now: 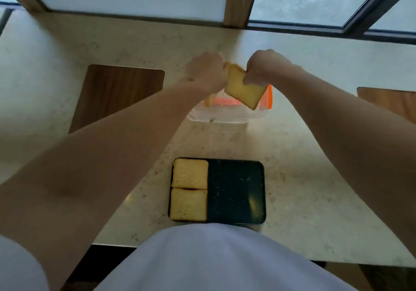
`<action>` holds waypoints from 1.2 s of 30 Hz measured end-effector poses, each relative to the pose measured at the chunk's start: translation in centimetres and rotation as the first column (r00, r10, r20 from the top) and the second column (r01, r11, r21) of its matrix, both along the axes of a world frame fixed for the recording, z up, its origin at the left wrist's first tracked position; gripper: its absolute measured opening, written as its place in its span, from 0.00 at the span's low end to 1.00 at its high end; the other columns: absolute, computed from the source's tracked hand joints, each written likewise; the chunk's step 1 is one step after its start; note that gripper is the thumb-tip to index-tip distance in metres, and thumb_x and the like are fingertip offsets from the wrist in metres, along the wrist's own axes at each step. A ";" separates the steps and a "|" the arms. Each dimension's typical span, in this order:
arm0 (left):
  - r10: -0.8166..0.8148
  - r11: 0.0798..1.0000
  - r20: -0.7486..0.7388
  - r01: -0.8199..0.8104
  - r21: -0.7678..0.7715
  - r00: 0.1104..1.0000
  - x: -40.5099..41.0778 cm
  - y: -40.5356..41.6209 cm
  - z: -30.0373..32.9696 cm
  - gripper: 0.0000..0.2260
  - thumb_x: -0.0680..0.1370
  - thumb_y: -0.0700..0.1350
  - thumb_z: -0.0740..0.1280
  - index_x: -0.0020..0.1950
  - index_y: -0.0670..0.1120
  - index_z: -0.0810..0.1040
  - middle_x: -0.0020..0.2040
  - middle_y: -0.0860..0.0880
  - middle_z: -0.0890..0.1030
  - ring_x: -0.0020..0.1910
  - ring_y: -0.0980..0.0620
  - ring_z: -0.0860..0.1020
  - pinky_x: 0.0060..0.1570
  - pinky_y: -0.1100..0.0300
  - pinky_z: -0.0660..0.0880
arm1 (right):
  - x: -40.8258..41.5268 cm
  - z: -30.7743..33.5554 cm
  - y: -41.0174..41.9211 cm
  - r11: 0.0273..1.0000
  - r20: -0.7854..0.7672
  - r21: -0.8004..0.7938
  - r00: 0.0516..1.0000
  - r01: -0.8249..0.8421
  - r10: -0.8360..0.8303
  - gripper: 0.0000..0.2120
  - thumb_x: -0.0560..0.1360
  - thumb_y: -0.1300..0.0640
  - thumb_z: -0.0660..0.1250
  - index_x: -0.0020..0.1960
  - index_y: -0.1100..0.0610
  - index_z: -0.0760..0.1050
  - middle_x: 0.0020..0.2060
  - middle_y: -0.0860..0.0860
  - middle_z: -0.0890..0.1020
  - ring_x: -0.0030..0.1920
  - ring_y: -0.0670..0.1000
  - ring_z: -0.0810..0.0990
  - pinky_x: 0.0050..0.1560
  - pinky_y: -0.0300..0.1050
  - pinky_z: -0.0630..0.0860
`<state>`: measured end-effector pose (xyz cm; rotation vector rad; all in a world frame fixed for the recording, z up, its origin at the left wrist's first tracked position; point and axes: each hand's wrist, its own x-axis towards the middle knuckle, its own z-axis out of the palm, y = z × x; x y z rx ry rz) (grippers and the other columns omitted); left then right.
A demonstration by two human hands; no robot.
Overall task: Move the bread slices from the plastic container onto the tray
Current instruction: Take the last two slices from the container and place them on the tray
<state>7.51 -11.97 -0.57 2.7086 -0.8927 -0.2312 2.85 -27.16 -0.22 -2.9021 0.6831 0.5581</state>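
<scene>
A clear plastic container (pixel 227 116) with orange clips stands on the counter beyond the tray. Above it my right hand (pixel 263 67) pinches a yellow bread slice (pixel 244 90) that hangs tilted. My left hand (pixel 206 72) is closed on another bread slice (pixel 226 67), mostly hidden behind the fist, with a bit of crust showing below at the container's left. The black tray (pixel 238 191) lies near the counter's front edge. Two bread slices lie flat on its left half, one at the back (pixel 190 173) and one at the front (pixel 188 204).
A pale stone counter (pixel 304 167) carries everything. A dark wooden board (pixel 117 94) lies to the left and another wooden board (pixel 391 101) at the right edge. Frosted window panes run along the back. My white shirt covers the counter's front edge.
</scene>
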 end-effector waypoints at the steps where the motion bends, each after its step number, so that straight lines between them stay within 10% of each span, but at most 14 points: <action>1: 0.035 0.994 -0.038 -0.039 -0.099 0.999 -0.2 0.7 1.1 0.04 0.74 0.44 0.64 0.45 0.45 0.76 0.36 0.48 0.76 0.38 0.47 0.77 0.36 0.55 0.72 | -0.7 1.7 -0.4 0.995 0.049 0.084 0.997 0.048 -0.052 0.11 0.71 0.51 0.71 0.49 0.57 0.80 0.37 0.53 0.79 0.35 0.52 0.78 0.31 0.42 0.71; 8: 0.127 0.670 -0.613 -0.523 -0.526 0.780 -5.9 8.3 4.0 0.09 0.74 0.43 0.71 0.52 0.47 0.75 0.47 0.49 0.80 0.46 0.49 0.82 0.39 0.56 0.82 | -12.2 6.8 1.4 0.635 0.255 0.729 0.760 0.255 -0.598 0.13 0.72 0.48 0.71 0.53 0.53 0.80 0.40 0.50 0.81 0.27 0.46 0.78 0.28 0.41 0.70; 14: -0.018 0.452 -0.952 -0.847 -0.280 0.305 -14.0 15.1 -2.8 0.14 0.75 0.39 0.72 0.60 0.45 0.76 0.55 0.44 0.83 0.46 0.47 0.86 0.45 0.53 0.83 | -22.1 -0.5 7.0 -0.088 -0.244 0.961 0.654 0.262 -0.716 0.08 0.78 0.54 0.69 0.48 0.58 0.75 0.31 0.48 0.75 0.21 0.42 0.64 0.18 0.33 0.58; 18: 0.016 0.402 -0.994 -0.911 -0.089 0.104 -18.2 17.0 -6.7 0.17 0.76 0.38 0.70 0.64 0.43 0.74 0.55 0.43 0.83 0.48 0.45 0.84 0.37 0.56 0.81 | -26.2 -5.7 11.1 -0.465 -0.538 0.843 0.387 0.271 -0.749 0.13 0.78 0.56 0.68 0.58 0.59 0.71 0.35 0.51 0.72 0.23 0.43 0.66 0.18 0.30 0.62; 26: 0.075 0.337 -0.991 -0.938 -0.080 0.112 -21.7 17.7 -9.0 0.14 0.77 0.40 0.70 0.61 0.47 0.74 0.57 0.44 0.81 0.54 0.46 0.82 0.41 0.57 0.80 | -29.3 -10.6 15.5 -0.554 -0.598 0.779 0.083 0.294 -0.797 0.12 0.75 0.57 0.74 0.56 0.58 0.76 0.45 0.55 0.83 0.32 0.48 0.85 0.23 0.36 0.75; 36: 0.113 0.330 -0.990 -0.943 -0.039 0.081 -21.8 19.0 -10.5 0.14 0.76 0.40 0.71 0.61 0.46 0.76 0.55 0.44 0.82 0.50 0.47 0.82 0.38 0.57 0.79 | -28.2 -12.6 15.3 -0.586 -0.616 0.777 0.082 0.232 -0.784 0.13 0.76 0.58 0.73 0.59 0.60 0.77 0.51 0.58 0.86 0.44 0.51 0.88 0.27 0.38 0.79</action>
